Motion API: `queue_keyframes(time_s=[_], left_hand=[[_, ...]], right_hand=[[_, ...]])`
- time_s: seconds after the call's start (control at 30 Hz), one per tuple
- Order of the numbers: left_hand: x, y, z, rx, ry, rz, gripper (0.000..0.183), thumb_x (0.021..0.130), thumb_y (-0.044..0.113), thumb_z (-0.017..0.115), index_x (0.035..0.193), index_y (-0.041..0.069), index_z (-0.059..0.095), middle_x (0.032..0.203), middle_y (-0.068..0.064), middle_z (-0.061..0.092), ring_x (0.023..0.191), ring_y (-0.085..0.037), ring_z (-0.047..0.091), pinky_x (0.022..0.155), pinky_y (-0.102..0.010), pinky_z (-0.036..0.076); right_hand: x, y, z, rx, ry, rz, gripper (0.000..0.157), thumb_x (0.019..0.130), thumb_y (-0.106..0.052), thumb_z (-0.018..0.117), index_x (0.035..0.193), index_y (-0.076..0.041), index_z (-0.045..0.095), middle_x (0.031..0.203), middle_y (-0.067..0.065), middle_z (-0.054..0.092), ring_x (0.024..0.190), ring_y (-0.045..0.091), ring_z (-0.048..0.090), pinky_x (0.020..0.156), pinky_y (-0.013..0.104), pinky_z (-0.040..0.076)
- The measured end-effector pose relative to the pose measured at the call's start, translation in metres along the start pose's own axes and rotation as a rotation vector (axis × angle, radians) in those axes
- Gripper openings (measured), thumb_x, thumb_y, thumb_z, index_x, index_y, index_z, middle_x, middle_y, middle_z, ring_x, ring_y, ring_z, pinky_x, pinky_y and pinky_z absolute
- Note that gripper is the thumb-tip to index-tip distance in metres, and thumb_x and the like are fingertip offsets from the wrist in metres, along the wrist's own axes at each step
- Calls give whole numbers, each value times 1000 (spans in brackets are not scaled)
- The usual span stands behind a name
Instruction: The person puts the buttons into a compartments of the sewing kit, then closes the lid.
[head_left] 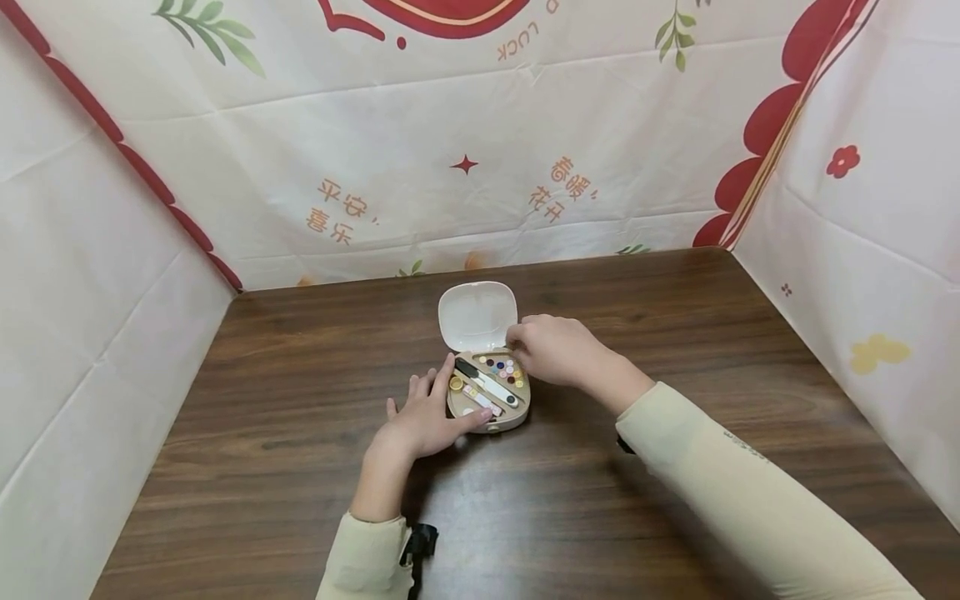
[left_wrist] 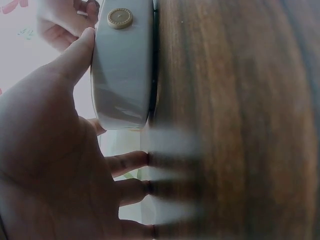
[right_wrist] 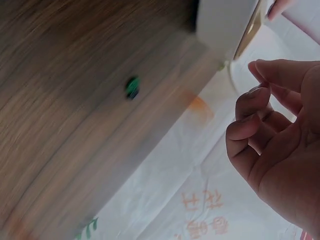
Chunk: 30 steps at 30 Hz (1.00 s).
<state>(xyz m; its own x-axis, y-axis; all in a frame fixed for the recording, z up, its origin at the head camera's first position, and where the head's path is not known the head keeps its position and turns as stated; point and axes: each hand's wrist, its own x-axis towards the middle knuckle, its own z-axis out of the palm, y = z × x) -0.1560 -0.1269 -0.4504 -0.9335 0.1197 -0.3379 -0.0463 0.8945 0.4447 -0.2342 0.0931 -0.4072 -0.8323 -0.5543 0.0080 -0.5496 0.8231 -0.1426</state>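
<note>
A small rounded case [head_left: 512, 423] with a tan inner tray stands on the table, its white lid [head_left: 477, 315] raised at the back. Inside lie a slim black-and-white tool [head_left: 487, 385], several small coloured round pieces [head_left: 501, 366] and a yellow ring [head_left: 456, 383]. My left hand [head_left: 423, 421] steadies the case, its thumb on the front rim and forefinger along the left side. Its other fingers reach down to the table in the left wrist view. My right hand [head_left: 555, 350] is at the back right corner near the hinge, fingers curled, thumb and forefinger close together. Whether anything is between them is hidden.
The brown wooden table [head_left: 300, 467] spreads around the case. Printed white cloth [head_left: 420, 150] stands up behind it and along both sides. A small green-and-dark spot [right_wrist: 132, 87], blurred, shows on the tabletop in the right wrist view.
</note>
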Motion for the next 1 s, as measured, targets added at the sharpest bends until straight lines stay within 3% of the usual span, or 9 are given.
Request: queue_keyframes(time_s=[0.17,0.37,0.53,0.77,1.0], left_hand=[[0,-1,-1,-1,-4,-3,106,77,84,50,157,38,-1,164,-12,19,153,-36,8,112,-74,8],[-1,-1,-2,-7,0,-4,105,77,83,51,157,38,0,164,-12,19,153,-37,8,112,-74,7],[-2,1,-3,-10,2,-2,106,77,83,52,158,38,1,164,-12,19,153,-36,8,112,-74,7],[-1,2,-4,-10,2,1,106,77,83,52,158,38,1,164,-12,19,153,-36,8,112,-74,8],[0,-1,-2,-9,4,4,106,76,84,51,157,38,1,164,-12,20,153,-37,8,111,-75,8]], right_hand=[[-9,19,1,-3,-12,48,18,92,-17,56,99,-22,72,89,-4,63,77,16,60,60,40,49],[-18,35,2,-6,-95,91,10,91,-20,63,99,-18,69,93,-1,67,79,17,63,64,43,51],[-21,46,7,0,-154,134,6,91,-24,67,92,-18,68,85,-2,67,72,15,61,61,41,49],[-23,53,14,5,-190,171,12,91,-26,68,79,-21,65,74,-5,62,65,14,55,58,35,43],[-25,55,17,4,-209,200,8,90,-26,68,84,-21,69,78,-4,65,68,14,58,61,39,47]])
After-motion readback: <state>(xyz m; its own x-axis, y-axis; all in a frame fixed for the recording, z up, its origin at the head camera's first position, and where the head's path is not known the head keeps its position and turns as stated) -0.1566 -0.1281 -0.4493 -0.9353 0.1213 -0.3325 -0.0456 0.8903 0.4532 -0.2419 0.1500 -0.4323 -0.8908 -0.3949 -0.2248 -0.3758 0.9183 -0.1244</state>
